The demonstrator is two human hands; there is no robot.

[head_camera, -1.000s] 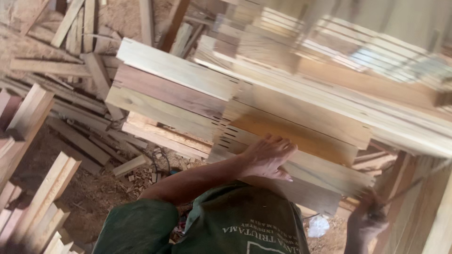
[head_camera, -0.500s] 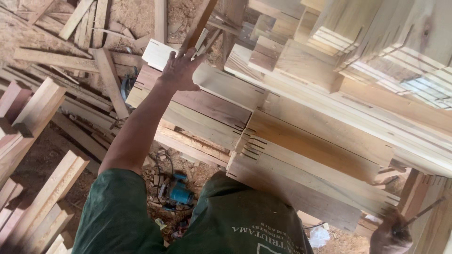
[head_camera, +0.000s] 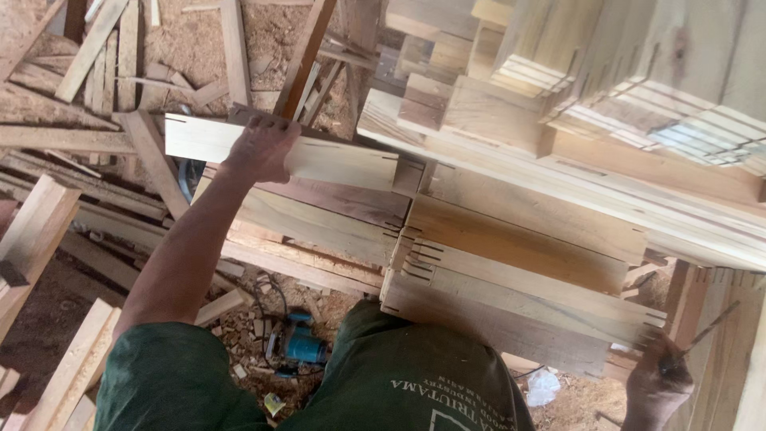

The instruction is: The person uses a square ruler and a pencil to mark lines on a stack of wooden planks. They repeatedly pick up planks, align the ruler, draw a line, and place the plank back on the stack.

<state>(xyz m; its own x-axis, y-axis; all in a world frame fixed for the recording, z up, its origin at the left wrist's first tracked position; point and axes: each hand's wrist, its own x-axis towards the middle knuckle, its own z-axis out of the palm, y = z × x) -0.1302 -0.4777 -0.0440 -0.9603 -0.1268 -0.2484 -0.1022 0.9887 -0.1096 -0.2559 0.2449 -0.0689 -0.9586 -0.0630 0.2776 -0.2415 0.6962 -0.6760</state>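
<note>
Left hand [head_camera: 262, 148]: stretched out to the far left, palm down on the near end of a pale plank [head_camera: 319, 160], fingers curled over its far edge in a clenched grip.
Pale plank: lies flat on top of the stack of boards [head_camera: 511, 271], running left to right, its left end jutting past the boards under it; small saw slits show at both ends.
Right hand [head_camera: 658, 383]: low at the near right corner, grip closed around a thin dark rod-like tool [head_camera: 706, 327] (what kind of tool I cannot tell), which points up and to the right.
Stack of boards: fills the middle and right, several layers deep, with slotted ends facing left.
Blue power tool [head_camera: 302, 347]: on the floor [head_camera: 183, 40] just under the stack, near the person's green shirt [head_camera: 399, 383].
Floor: covered in sawdust, with loose offcuts [head_camera: 96, 48] scattered on the far left.
Upright timber [head_camera: 36, 231]: leans at the left edge, well apart from both hands.
</note>
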